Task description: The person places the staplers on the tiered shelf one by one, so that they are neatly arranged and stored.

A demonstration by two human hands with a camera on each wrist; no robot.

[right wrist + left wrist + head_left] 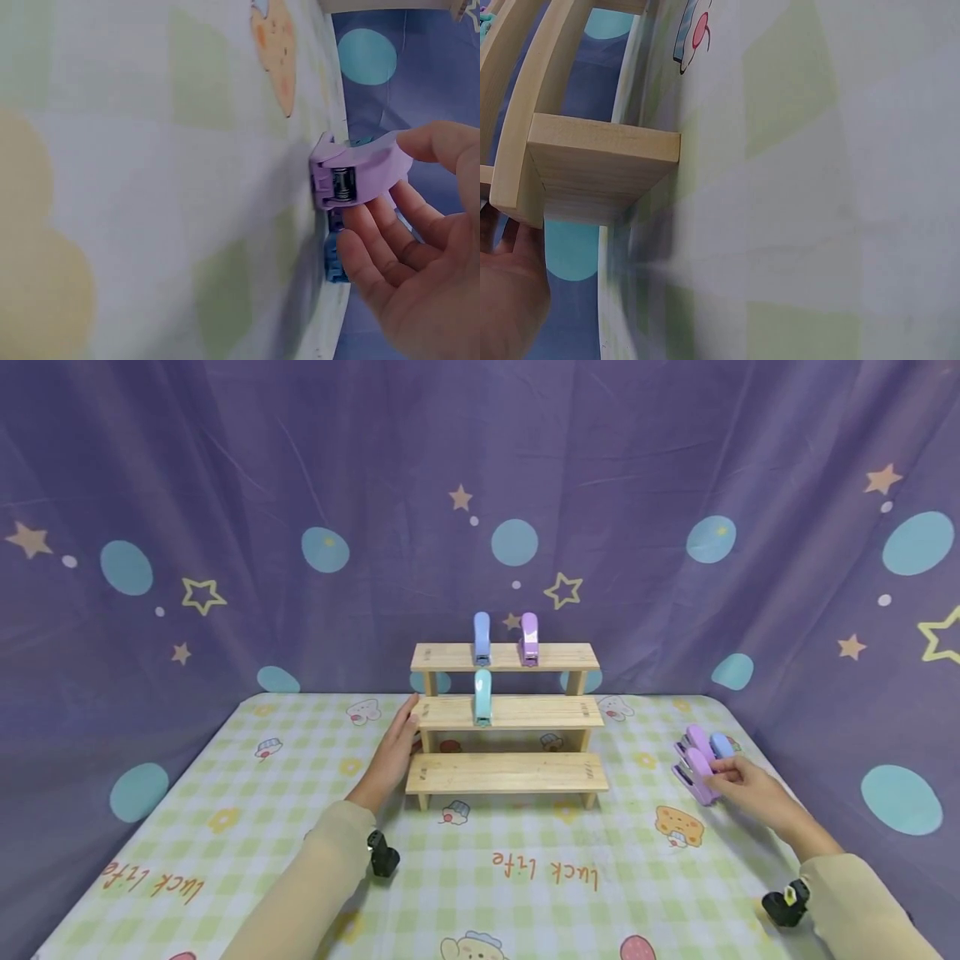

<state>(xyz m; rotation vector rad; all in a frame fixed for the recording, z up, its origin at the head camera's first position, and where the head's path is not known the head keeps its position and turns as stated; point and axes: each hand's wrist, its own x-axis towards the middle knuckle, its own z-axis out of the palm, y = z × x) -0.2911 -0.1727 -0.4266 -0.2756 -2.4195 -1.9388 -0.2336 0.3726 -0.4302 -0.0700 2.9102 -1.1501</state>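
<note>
On the right of the table, my right hand (pixel 750 789) pinches a purple stapler (pixel 701 770) between thumb and fingers. In the right wrist view that stapler (pixel 371 171) has its spring end toward the camera. Close behind it stand another purple stapler (pixel 697 737) and a blue stapler (pixel 722 746), partly covered. My left hand (pixel 392 752) rests against the left side of a three-tier wooden shelf (pixel 507 772), fingers extended along it. In the left wrist view, the fingertips are hidden behind the wood. The top tier carries a blue stapler (pixel 482 639) and a purple stapler (pixel 529 639); a teal stapler (pixel 483 697) stands on the middle tier.
A green-and-white checked cloth (pixel 285 827) with cartoon prints covers the table. Behind it hangs a purple curtain (pixel 420 460) patterned with stars and teal dots. Each wrist wears a small black camera mount, such as the left mount (pixel 383 856).
</note>
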